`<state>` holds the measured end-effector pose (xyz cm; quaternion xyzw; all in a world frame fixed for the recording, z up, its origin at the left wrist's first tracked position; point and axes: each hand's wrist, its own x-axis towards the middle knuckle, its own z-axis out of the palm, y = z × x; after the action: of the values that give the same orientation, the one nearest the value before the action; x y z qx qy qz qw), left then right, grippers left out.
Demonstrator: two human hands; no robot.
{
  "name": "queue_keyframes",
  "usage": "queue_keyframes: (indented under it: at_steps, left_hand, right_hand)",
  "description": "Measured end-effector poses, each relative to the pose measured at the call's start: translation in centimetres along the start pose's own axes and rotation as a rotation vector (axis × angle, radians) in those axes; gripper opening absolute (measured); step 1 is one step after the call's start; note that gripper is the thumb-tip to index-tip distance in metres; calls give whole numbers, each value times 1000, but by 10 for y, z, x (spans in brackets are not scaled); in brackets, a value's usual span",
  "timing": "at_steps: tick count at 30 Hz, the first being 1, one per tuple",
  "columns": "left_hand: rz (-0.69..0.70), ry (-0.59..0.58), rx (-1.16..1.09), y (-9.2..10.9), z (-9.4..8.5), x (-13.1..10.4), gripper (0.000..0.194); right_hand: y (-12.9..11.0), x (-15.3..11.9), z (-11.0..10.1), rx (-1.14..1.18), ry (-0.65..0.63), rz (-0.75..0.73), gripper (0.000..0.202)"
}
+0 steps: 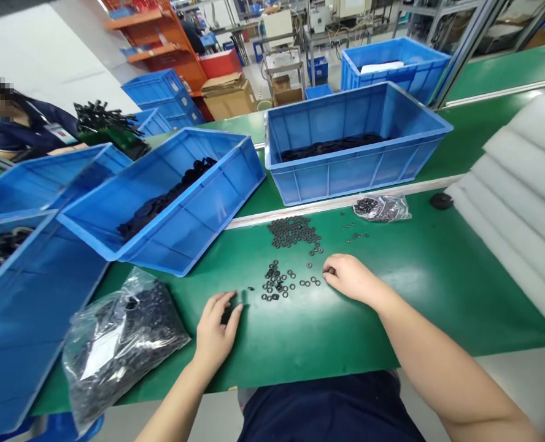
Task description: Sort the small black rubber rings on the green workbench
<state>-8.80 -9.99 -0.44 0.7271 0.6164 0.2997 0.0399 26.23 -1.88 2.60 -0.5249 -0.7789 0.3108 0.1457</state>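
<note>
My left hand hovers over or rests on the green tabletop, thumb and fingers apart and nothing between them. Just to its right is a loose cluster of small black rings, and a tiny dark piece lies between the two. My right hand has its fingers curled together at the tabletop; anything inside them is hidden. A short row of black rings lies left of its fingertips. Farther back, many black rings lie flat, packed side by side.
Blue bins with black parts, one at left and one behind, border the work area. A clear bag of black pieces sits at left, a smaller bag at back right. White foam sheets line the right. A person is at far left.
</note>
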Motion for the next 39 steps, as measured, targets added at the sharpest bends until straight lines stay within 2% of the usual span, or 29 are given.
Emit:
queue_keyframes:
  at_steps: [3,7,12,14,17,21,24,27,29,31,33,39]
  left_hand:
    - [17,-15,-39,7,19,19,22]
    - [53,-49,-99,5,32,53,24]
    - [23,47,-135,3,36,60,19]
    - [62,70,-149,8,36,63,18]
    - [201,19,-175,28,37,81,18]
    - [388,-135,-212,74,55,125,20]
    - [445,-279,-214,114,86,161,18]
    - [398,-431,-180,150,124,191,17]
    - [376,-495,-145,167,146,206,18]
    - [380,-515,-119,176,162,216,13]
    - [386,-517,-106,180,170,223,5]
    - [402,-499,-73,186,169,225,8]
  right_hand:
    - [-6,-3,3,5,-12,-48,14]
    - [-17,-6,6,-62,-26,-55,11]
    - [-24,-6,9,-259,-72,-58,13]
    - [-26,-6,9,-330,-82,-73,16]
    - [-28,-7,9,-401,-106,-97,18]
    - [-31,-8,12,-452,-119,-131,20]
    - [-31,-7,19,-483,-95,-140,20]
    - [-27,-4,24,-474,-74,-131,16]
    - [-24,-2,25,-460,-69,-121,13]
    - [-23,-1,25,-460,-67,-123,11]
    - [-28,-5,27,-493,-61,-144,11]
    - [-53,-18,50,-701,-156,-95,14]
